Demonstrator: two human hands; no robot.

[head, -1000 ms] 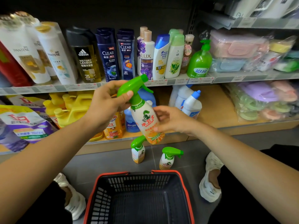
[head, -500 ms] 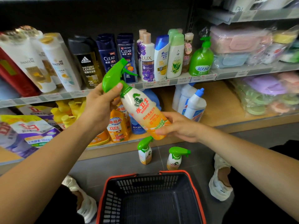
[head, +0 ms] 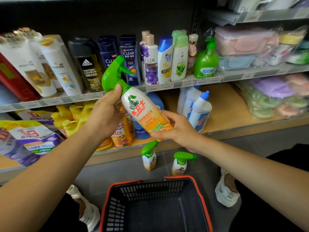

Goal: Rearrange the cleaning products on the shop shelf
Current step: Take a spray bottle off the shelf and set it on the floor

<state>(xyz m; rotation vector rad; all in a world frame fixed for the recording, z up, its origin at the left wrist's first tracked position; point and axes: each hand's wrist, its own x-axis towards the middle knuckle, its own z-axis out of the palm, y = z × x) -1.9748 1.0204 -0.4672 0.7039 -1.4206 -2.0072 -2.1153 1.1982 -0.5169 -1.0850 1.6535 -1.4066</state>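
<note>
Nearby: a shopping basket (head: 175,177), black with a red rim, is seen on the floor at bottom centre.
Floor bottles: two small spray bottles (head: 149,159) are stood upright just above the basket, near each other but apart.
Held bottle: a Seaways spray bottle (head: 143,113) is held tilted at mid-frame, with its green trigger head to the upper left and its base to the lower right.
Left hand (head: 107,113): the neck below the trigger is gripped, with the thumb laid on the collar.
Right hand (head: 178,129): the base is held by curled fingers.
Handling: a stiff plastic body is judged, moderately heavy if full. The glossy sleeve may be slippery, so the neck is best gripped with the base supported and the trigger left unpressed.
Lower shelf (head: 225,106): blue-capped cleaner bottles (head: 199,111) are stood right of centre, and yellow jugs (head: 73,116) at left.
Upper shelf: shampoo bottles (head: 150,61) are lined up.
</note>
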